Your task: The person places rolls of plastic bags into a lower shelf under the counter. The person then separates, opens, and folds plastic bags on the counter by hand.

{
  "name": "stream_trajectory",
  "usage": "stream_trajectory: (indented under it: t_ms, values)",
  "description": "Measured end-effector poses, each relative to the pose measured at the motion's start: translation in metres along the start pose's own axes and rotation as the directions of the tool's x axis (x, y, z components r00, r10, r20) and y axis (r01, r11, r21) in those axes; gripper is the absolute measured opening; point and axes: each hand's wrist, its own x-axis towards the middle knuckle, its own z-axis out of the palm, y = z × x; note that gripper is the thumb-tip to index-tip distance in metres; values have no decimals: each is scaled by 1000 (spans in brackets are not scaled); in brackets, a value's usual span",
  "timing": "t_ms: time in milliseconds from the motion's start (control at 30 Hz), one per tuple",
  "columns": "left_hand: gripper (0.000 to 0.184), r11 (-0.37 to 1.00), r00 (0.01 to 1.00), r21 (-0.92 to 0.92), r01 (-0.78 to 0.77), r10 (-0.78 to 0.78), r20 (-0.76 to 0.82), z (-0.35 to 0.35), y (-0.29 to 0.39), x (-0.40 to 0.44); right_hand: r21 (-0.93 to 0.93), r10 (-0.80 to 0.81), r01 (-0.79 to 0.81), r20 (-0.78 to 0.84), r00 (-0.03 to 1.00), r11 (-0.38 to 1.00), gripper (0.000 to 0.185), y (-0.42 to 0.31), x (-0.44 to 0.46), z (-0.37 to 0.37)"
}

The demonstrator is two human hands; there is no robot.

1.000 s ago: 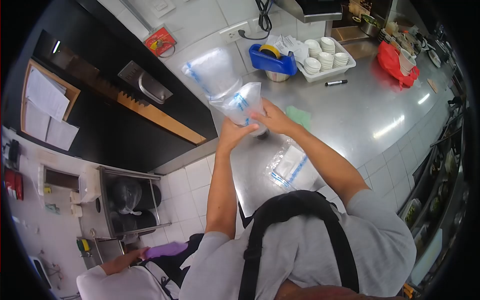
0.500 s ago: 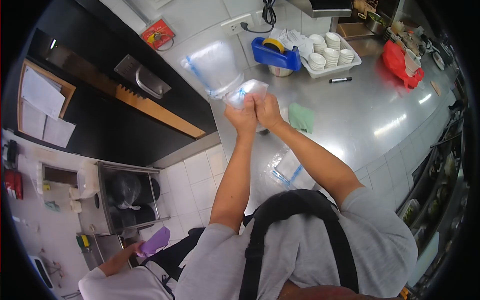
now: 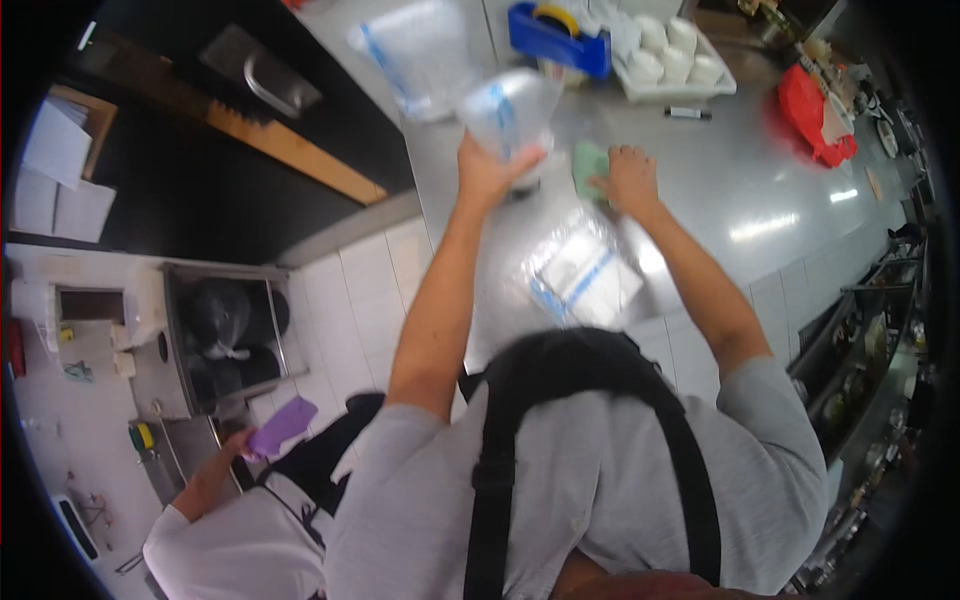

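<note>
My left hand (image 3: 488,172) is closed around the lower part of a clear plastic bag (image 3: 508,108) with blue print, which stands up above the fingers and is slightly blurred. A larger clear bag (image 3: 425,55) with a blue stripe lies just beyond it against the wall. My right hand (image 3: 632,182) is over the right edge of a folded green cloth (image 3: 590,168) on the steel counter. Its thumb reaches onto the cloth, apart from the other fingers. Nearer my body lies a flat clear packet (image 3: 580,275) with blue stripes.
The steel counter (image 3: 740,170) also bears a blue tape dispenser (image 3: 560,42), a white basket (image 3: 690,90) of stacked cups, a black marker (image 3: 688,113) and a red plastic bag (image 3: 805,115). Another person (image 3: 245,535) holds something purple at lower left. A dark door (image 3: 330,110) stands left.
My hands were together on the plastic bag and are now apart. The right hand let go and moved right to the green cloth; the left keeps the bag. The camera view has shifted downward.
</note>
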Motion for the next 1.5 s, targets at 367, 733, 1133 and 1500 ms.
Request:
stream_trajectory:
  t_ms: [367, 733, 1133, 1500]
  values:
    - [95, 999, 995, 31, -25, 22, 97, 28, -4, -26, 162, 10, -3, -44, 999, 987, 36, 26, 13, 59]
    - [23, 946, 955, 287, 153, -216, 202, 13, -32, -189, 631, -26, -77, 153, 988, 772, 27, -11, -175, 5]
    - [32, 912, 919, 410, 7, -167, 356, 22, -7, -174, 652, -107, -9, 137, 985, 758, 18, -1, -182, 28]
    - [9, 903, 872, 366, -224, 18, 490, 49, -12, -137, 756, -18, -165, 228, 974, 633, 29, -3, -169, -16]
